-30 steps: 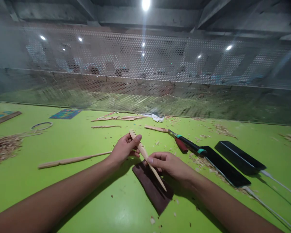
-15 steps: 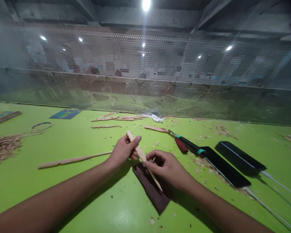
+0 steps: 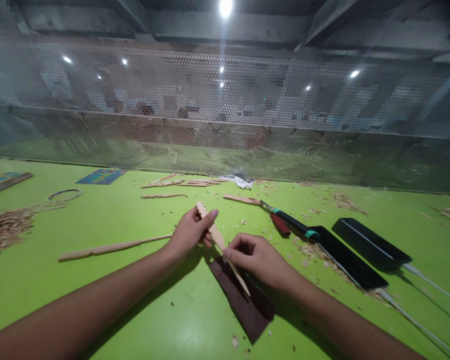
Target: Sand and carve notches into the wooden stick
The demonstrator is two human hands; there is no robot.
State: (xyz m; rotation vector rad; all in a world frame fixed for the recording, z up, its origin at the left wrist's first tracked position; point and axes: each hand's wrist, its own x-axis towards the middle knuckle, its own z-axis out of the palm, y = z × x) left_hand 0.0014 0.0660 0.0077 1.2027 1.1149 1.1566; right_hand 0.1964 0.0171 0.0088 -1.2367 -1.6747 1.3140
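Note:
My left hand is closed around the upper part of a pale carved wooden stick, its thumb lying along it. Notches show on the stick's upper edges, and the lower end tapers to a point. Lower down, my right hand pinches the same stick between thumb and fingers. A dark brown sheet, perhaps sandpaper, lies under the pointed end. Its upper right part is hidden by my right hand, so I cannot tell whether those fingers also grip it.
Left lies a longer wooden stick, with wood shavings and a ring beyond. Several carved sticks lie near the perforated screen. At right are a black-handled knife, a red handle, a phone and a black cabled device.
The brown sheet has shifted slightly down and to the right, with more of its right side showing. My right hand has shifted very slightly on the stick; my left hand keeps its hold.

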